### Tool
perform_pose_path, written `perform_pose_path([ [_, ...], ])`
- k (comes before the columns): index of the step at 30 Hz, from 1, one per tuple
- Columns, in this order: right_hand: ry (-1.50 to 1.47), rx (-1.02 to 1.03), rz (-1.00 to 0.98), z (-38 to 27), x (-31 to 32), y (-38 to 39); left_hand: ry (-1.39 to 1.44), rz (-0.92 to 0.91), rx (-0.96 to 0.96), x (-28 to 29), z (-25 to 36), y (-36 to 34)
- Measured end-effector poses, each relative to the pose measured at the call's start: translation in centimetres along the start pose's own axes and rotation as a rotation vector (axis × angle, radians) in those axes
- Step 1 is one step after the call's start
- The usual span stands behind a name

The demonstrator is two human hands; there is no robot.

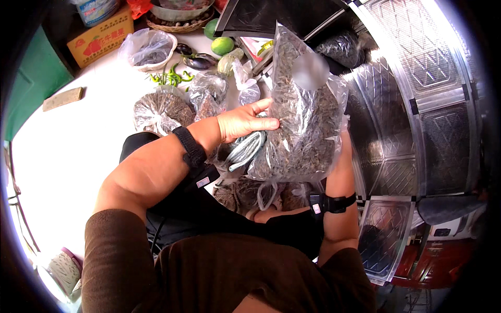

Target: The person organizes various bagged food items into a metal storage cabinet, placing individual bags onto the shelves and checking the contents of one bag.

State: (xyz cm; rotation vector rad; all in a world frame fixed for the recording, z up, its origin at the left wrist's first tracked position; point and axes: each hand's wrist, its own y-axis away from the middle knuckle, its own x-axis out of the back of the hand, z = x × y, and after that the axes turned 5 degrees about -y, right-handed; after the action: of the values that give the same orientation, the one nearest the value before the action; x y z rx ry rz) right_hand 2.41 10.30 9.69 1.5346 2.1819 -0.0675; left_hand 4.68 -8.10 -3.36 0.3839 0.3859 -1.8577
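A large clear plastic bag of dried dark leafy stuff is raised upright in front of me. My left hand is at its left edge, fingers apart, thumb touching the front. My right hand is at its right side, mostly behind it, fingers hidden. A pale grey-blue folded coil lies just under my left hand. Tied clear bags and a small white bag sit beyond my left arm. More bags lie below the raised one.
Green peppers, eggplants, a green melon, a bowl with a bag and a cardboard box stand at the back. A board lies left. Black-edged patterned metallic panels rise along my right.
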Motion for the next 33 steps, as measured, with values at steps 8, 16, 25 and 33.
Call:
perform_pose_path([
  [8, 0.149, -0.105, 0.061, 0.5, 4.1, -3.7, -0.086, 0.018, -0.019, -0.8, 1.3, 0.0],
  [16, 0.230, 0.065, -0.006, 0.4, 3.8, -0.4, 0.035, 0.038, -0.093, -0.9, 1.9, 0.8],
  [25, -0.049, -0.113, -0.337, 1.9, 4.7, 0.5, 0.300, -0.012, 0.143, -0.1, 0.8, 0.5],
  [33, -0.351, -0.193, -0.302, 3.2, 7.8, -0.7, 0.100, 0.135, 0.270, -0.7, 1.3, -0.4],
])
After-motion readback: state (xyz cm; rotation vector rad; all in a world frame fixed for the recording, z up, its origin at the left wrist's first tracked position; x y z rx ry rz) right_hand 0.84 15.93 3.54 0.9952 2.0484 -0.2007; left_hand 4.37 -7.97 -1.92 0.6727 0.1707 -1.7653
